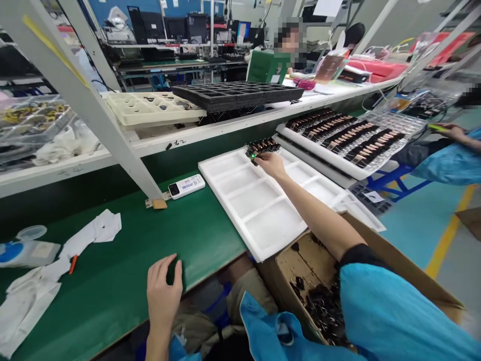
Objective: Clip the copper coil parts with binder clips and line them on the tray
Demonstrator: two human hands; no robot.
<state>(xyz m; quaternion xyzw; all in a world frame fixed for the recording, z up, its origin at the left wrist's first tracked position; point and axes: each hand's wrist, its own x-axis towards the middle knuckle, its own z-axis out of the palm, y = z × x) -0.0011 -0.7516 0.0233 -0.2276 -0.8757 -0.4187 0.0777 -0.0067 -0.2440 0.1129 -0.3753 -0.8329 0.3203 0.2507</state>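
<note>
My right hand (271, 163) reaches to the far end of the white foam tray (242, 218). Its fingertips pinch a small dark part with a lit green light (253, 156), partly hidden by the fingers. Touching or just behind that part is a row of dark and copper-coloured parts (265, 145) in the tray's far corner. Over the front edge of the green table mat (131, 240), my left hand (164, 291) is held with thumb and fingers apart, nothing in it.
A white power bank-like device (187, 186) lies left of the tray. Right of it, stacked trays (356, 168) carry rows of similar parts. A cardboard box (296, 273) with dark pieces stands by my lap. Crumpled white cloths (90, 233) lie left. A co-worker's hand (453, 132) shows right.
</note>
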